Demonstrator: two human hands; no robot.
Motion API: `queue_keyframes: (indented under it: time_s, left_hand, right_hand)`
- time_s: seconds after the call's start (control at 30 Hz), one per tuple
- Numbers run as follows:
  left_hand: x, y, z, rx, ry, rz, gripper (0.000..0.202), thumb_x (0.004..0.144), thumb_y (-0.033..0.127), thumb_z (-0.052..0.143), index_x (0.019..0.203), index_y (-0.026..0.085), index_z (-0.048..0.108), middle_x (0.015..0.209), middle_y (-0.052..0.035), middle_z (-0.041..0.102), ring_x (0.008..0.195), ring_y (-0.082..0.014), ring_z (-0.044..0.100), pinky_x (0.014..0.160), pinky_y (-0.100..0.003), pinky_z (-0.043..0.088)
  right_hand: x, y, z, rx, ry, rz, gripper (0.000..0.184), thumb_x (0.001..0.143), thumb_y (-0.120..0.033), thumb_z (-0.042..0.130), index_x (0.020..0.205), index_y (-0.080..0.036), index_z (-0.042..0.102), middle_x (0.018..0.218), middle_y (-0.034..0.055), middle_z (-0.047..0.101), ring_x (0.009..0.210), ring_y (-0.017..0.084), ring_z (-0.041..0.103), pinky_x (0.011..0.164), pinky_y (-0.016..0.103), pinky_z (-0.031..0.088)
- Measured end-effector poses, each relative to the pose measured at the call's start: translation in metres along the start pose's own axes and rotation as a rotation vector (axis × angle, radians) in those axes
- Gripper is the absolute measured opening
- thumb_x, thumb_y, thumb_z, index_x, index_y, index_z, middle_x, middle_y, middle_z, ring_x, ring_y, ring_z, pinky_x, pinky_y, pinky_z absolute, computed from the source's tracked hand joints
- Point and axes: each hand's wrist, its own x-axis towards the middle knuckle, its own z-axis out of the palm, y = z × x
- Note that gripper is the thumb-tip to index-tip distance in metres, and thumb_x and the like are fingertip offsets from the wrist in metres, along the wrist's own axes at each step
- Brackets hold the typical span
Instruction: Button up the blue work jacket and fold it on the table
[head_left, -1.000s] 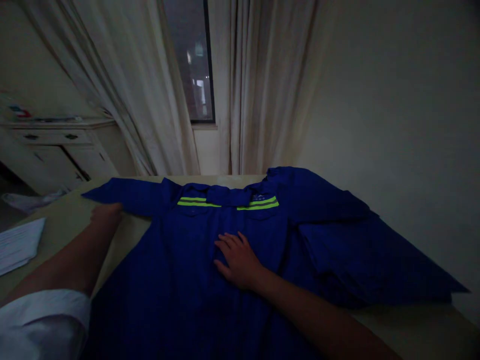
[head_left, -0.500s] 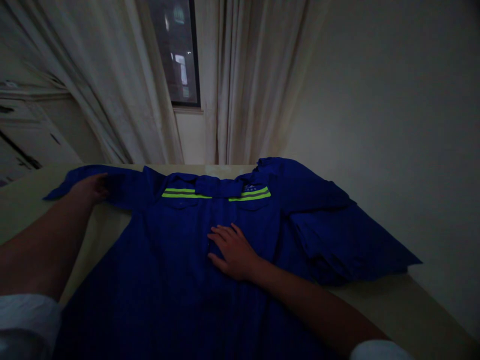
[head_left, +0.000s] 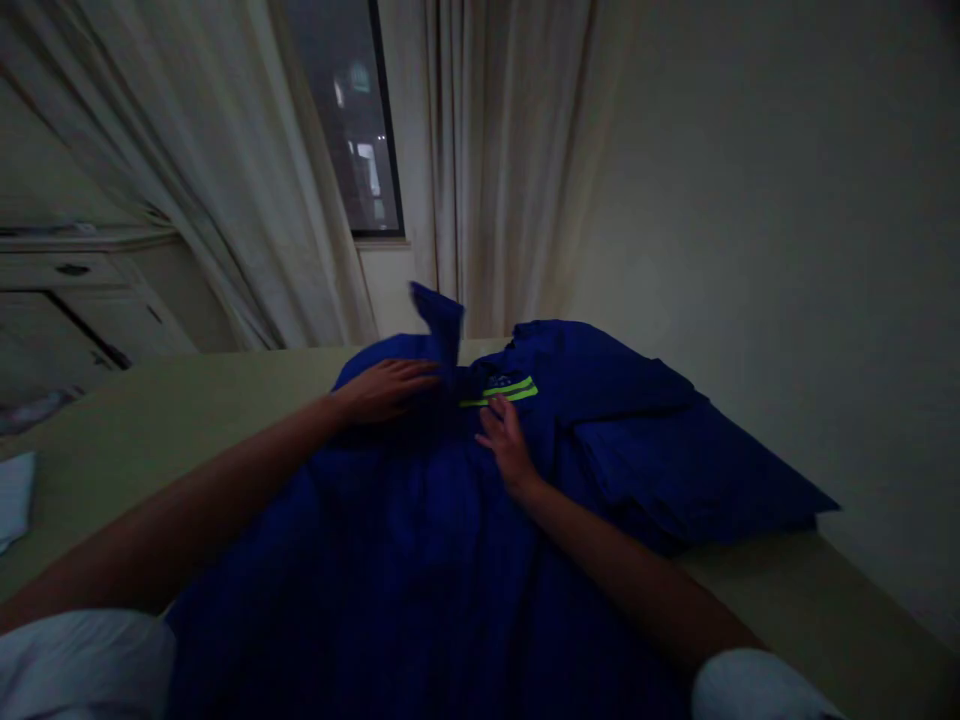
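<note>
A blue work jacket [head_left: 420,560] with yellow-green reflective stripes lies spread in front of me, its collar end away from me. Its left-side sleeve [head_left: 442,325] is brought inward over the chest, with the end sticking up in the air. My left hand [head_left: 386,388] is at this sleeve, fingers pointing right and closed on the cloth; the fingertips are partly lost in the dark fabric. Beside the remaining visible stripe [head_left: 517,388], my right hand [head_left: 510,445] rests on the chest with its fingers apart. The right-side sleeve [head_left: 660,450] lies folded over in layers.
The jacket lies on a pale greenish tabletop [head_left: 165,400]. Behind it hang long curtains [head_left: 510,180] beside a dark window [head_left: 349,130]. A wall [head_left: 787,250] borders the right side. At the left stand a white cabinet [head_left: 97,290] and a pale item [head_left: 15,495] at the table's edge.
My left hand has moved right from the far left, bringing the sleeve over the chest and covering the left stripe. My right hand has shifted up and right toward the other stripe.
</note>
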Motion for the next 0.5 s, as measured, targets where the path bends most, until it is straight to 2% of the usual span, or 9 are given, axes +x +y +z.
queue_keyframes:
  time_s: [0.03, 0.1, 0.2, 0.27, 0.33, 0.37, 0.43, 0.5]
  left_hand:
    - [-0.003, 0.009, 0.014, -0.013, -0.061, 0.025, 0.076, 0.092, 0.03, 0.062, 0.163, 0.03, 0.036, 0.173, -0.0045, 0.032, 0.154, -0.0291, 0.036, 0.127, -0.048, 0.025]
    - [-0.019, 0.014, 0.038, -0.059, -0.101, -0.042, 0.086, 0.093, 0.047, 0.063, 0.168, 0.032, 0.024, 0.175, -0.0059, 0.025, 0.158, -0.0331, 0.03, 0.128, -0.054, 0.02]
    - [-0.053, -0.002, 0.064, -0.154, -0.079, -0.317, 0.083, 0.098, 0.066, 0.045, 0.169, 0.031, 0.021, 0.175, -0.0086, 0.022, 0.159, -0.0368, 0.025, 0.127, -0.061, 0.018]
    - [-0.074, -0.018, 0.077, -0.181, -0.016, -0.604, 0.08, 0.101, 0.066, 0.031, 0.169, 0.025, 0.023, 0.175, -0.013, 0.023, 0.159, -0.0386, 0.026, 0.125, -0.062, 0.022]
    - [-0.091, -0.03, 0.088, -0.179, 0.021, -0.889, 0.083, 0.101, 0.066, 0.028, 0.169, 0.018, 0.026, 0.173, -0.0201, 0.025, 0.157, -0.0423, 0.03, 0.122, -0.063, 0.028]
    - [-0.099, -0.034, 0.093, -0.179, 0.011, -0.99, 0.085, 0.099, 0.066, 0.029, 0.168, 0.015, 0.028, 0.171, -0.0231, 0.026, 0.155, -0.0441, 0.032, 0.121, -0.063, 0.029]
    - [-0.112, -0.038, 0.103, -0.185, -0.048, -1.067, 0.085, 0.098, 0.067, 0.031, 0.166, 0.015, 0.034, 0.17, -0.0249, 0.03, 0.154, -0.0446, 0.034, 0.121, -0.064, 0.028]
    - [-0.124, -0.041, 0.109, -0.182, -0.092, -1.052, 0.082, 0.098, 0.066, 0.03, 0.164, 0.017, 0.038, 0.169, -0.0234, 0.032, 0.156, -0.0428, 0.032, 0.123, -0.065, 0.025]
  right_hand:
    - [0.011, -0.002, -0.009, 0.118, 0.104, 0.073, 0.072, 0.087, -0.064, 0.071, 0.147, -0.03, 0.048, 0.158, 0.0127, 0.048, 0.144, 0.032, 0.05, 0.103, 0.054, 0.056]
    - [0.032, -0.004, -0.031, 0.26, 0.244, 0.162, 0.069, 0.081, -0.061, 0.079, 0.138, -0.03, 0.054, 0.15, 0.0109, 0.057, 0.137, 0.031, 0.057, 0.095, 0.05, 0.061]
    - [0.057, -0.005, -0.055, 0.314, 0.36, 0.228, 0.059, 0.076, -0.053, 0.085, 0.123, -0.028, 0.06, 0.131, 0.008, 0.07, 0.119, 0.026, 0.068, 0.086, 0.042, 0.064]
    - [0.071, -0.002, -0.059, 0.224, 0.456, 0.253, 0.056, 0.074, -0.046, 0.086, 0.119, -0.025, 0.06, 0.118, 0.0079, 0.075, 0.106, 0.025, 0.073, 0.079, 0.039, 0.064]
    - [0.084, 0.001, -0.055, 0.082, 0.553, 0.236, 0.057, 0.072, -0.036, 0.085, 0.121, -0.02, 0.06, 0.109, 0.0088, 0.076, 0.097, 0.025, 0.074, 0.077, 0.037, 0.064]
    - [0.09, 0.003, -0.052, 0.03, 0.59, 0.215, 0.059, 0.07, -0.03, 0.084, 0.123, -0.019, 0.059, 0.108, 0.0092, 0.076, 0.097, 0.024, 0.074, 0.08, 0.036, 0.063]
    - [0.101, 0.003, -0.051, -0.115, 0.627, 0.131, 0.064, 0.069, -0.023, 0.079, 0.129, -0.017, 0.058, 0.114, 0.0104, 0.074, 0.102, 0.024, 0.072, 0.087, 0.034, 0.062]
    - [0.109, -0.001, -0.061, -0.314, 0.617, 0.031, 0.066, 0.07, -0.02, 0.074, 0.134, -0.015, 0.057, 0.117, 0.0122, 0.073, 0.105, 0.024, 0.072, 0.09, 0.033, 0.061]
